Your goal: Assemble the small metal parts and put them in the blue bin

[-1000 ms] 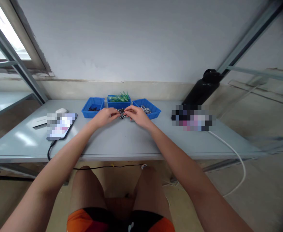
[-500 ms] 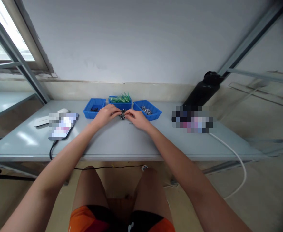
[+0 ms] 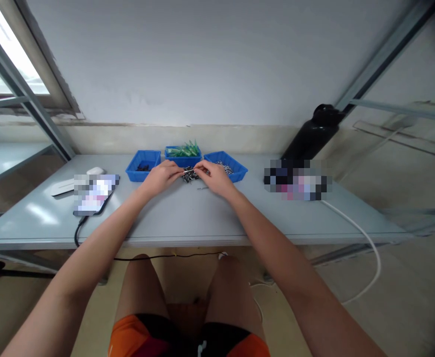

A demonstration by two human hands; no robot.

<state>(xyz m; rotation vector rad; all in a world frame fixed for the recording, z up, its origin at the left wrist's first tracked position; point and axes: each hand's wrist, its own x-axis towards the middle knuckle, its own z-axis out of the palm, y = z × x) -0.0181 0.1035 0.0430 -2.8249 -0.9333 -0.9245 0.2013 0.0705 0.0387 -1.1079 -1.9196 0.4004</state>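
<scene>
Between my two hands is a thin, silvery rod-like piece, too small to name exactly. My left hand pinches its left end, and my right hand pinches its right end. Just beneath lies a pile of small dark and metallic pieces on the table, partly covered by my fingers. One loose slim piece rests below my right hand. Around them stand three blue bins: the left bin with dark parts, the middle bin with green pointed pieces, the right bin with silvery rods.
A phone with a black cable and a white case lie on the left of the grey table. At the right, a black bottle stands behind a blurred-out item with a white cable.
My hands have lifted slightly off the pile, and the thin silvery piece now shows between them. The camera view has shifted a little.
</scene>
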